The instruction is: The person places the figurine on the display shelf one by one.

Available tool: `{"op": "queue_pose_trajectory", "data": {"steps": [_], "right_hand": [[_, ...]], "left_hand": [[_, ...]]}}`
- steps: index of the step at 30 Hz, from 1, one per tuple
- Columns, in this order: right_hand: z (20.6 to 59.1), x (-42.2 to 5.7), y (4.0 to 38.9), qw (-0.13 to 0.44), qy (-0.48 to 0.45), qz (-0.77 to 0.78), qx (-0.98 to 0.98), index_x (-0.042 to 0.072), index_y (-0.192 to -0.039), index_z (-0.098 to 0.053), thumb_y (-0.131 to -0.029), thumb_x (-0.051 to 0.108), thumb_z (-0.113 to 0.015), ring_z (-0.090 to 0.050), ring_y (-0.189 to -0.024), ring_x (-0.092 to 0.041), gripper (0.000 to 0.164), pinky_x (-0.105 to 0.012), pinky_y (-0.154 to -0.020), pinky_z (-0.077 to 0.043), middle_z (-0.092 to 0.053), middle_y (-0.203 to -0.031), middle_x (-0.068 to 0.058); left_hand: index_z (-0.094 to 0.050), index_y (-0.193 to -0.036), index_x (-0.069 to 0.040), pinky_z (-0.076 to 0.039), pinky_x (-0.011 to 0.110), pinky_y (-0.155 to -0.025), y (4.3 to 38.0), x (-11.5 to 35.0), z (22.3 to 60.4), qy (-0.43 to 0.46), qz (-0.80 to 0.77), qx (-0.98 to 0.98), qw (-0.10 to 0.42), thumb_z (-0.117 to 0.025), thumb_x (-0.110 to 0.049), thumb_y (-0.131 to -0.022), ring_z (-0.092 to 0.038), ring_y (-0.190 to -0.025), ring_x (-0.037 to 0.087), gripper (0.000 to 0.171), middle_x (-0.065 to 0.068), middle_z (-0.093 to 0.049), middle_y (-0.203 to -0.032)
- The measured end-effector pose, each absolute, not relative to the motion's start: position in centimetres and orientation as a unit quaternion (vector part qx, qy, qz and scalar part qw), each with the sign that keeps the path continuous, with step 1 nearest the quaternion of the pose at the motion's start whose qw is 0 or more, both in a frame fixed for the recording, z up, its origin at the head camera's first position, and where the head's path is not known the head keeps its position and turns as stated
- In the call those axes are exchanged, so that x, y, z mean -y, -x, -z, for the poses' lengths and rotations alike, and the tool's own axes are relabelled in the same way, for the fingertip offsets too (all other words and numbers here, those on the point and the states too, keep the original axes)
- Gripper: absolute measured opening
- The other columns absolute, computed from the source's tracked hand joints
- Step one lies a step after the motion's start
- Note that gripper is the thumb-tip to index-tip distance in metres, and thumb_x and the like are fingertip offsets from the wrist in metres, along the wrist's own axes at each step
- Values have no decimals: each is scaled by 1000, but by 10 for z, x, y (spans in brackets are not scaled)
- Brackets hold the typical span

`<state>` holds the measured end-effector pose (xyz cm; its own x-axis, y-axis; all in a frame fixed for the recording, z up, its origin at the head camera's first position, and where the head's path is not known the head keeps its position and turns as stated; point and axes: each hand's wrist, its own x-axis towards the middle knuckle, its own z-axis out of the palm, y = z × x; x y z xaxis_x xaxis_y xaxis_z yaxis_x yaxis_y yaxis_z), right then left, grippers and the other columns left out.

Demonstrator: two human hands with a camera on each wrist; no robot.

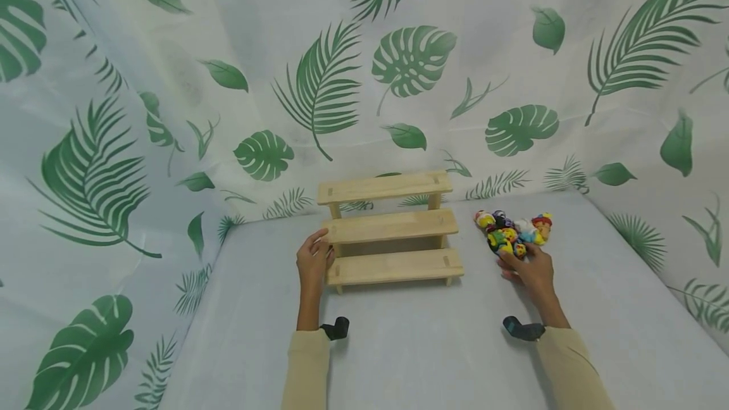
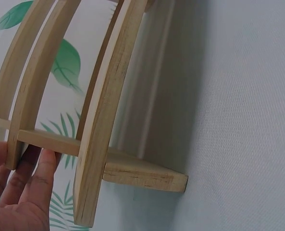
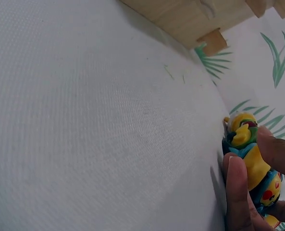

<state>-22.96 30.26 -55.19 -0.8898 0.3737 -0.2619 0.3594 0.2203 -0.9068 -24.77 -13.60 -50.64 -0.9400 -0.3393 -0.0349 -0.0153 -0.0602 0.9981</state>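
A three-tier wooden step shelf (image 1: pixel 393 228) stands at the back of the table. At its left end is my left hand (image 1: pixel 314 258), gripping the end of the middle board, with the thumb and fingers on either side of it in the left wrist view (image 2: pixel 24 202). To the right of the shelf lies a cluster of small colourful toy figurines (image 1: pixel 494 220). My right hand (image 1: pixel 532 271) is at the front of that cluster. In the right wrist view its thumb and fingers pinch a yellow and blue figurine (image 3: pixel 256 166); part of it is hidden by the fingers.
A pale cloth-covered table (image 1: pixel 416 347) spreads in front of the shelf. Behind and at the sides hangs a white sheet (image 1: pixel 342 5) printed with green leaves. Black wrist-worn devices (image 1: pixel 524 329) sit on both wrists.
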Motion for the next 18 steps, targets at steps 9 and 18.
{"op": "queue_pose_trajectory", "data": {"steps": [9, 18], "right_hand": [[551, -300, 231, 13, 261, -516, 816, -6, -152, -21, -91, 35, -67, -66, -72, -7, 86, -16, -63, -56, -27, -151, -35], [551, -295, 225, 16, 280, -515, 810, -3, -153, -16, -92, 41, -64, -34, -139, -44, 90, -49, -115, -33, -19, -155, -32]], "left_hand": [[-65, -124, -6, -60, 32, -82, 244, 137, 505, -126, 719, 674, 112, -57, -11, -97, -67, -98, 24, 29, 22, -68, -107], [-67, -120, -9, -61, 32, -81, 247, 137, 505, -126, 721, 672, 115, -57, -11, -96, -67, -92, 17, 26, 13, -70, -99]]}}
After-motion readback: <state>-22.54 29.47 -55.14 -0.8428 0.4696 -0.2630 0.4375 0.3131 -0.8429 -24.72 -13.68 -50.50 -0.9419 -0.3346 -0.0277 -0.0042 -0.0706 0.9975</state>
